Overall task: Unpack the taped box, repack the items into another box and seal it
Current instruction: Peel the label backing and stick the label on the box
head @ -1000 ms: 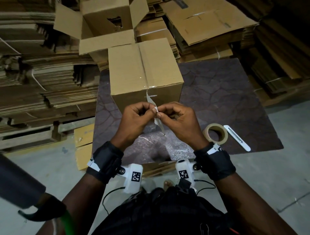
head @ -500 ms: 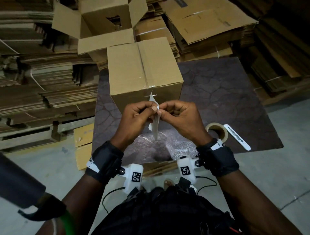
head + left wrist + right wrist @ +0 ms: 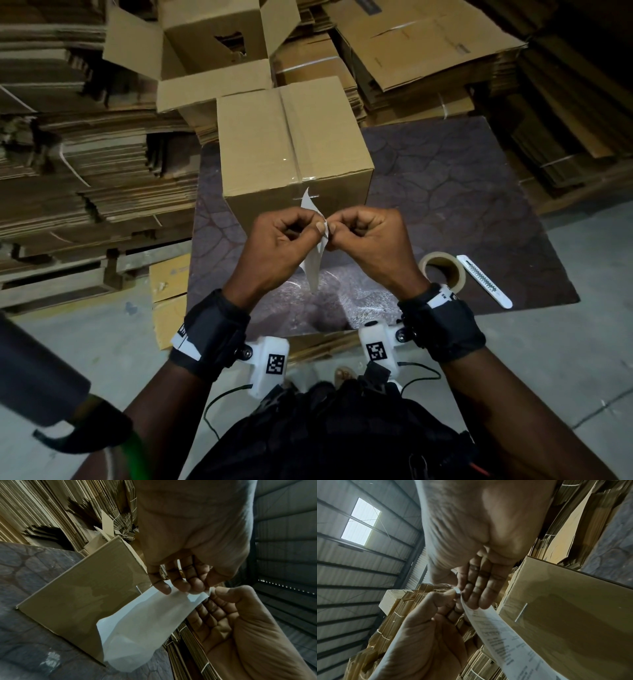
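- The open box (image 3: 219, 41) stood at the back left, its flaps up; its contents could not be made out.
- The left hand (image 3: 284, 246) pinched a printed label (image 3: 313, 267) at its top corner.
- The sealed box (image 3: 291, 150) sat on the table (image 3: 462, 192), tape in place, so sealing looked finished.
- The right hand (image 3: 370, 240) pinched the same corner, apparently peeling the backing; labelling seemed left.

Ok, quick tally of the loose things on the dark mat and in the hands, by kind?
Taped box: 1
Tape roll: 1
White cutter: 1
Printed paper slip, pinched by left hand and right hand: 1
Total: 4
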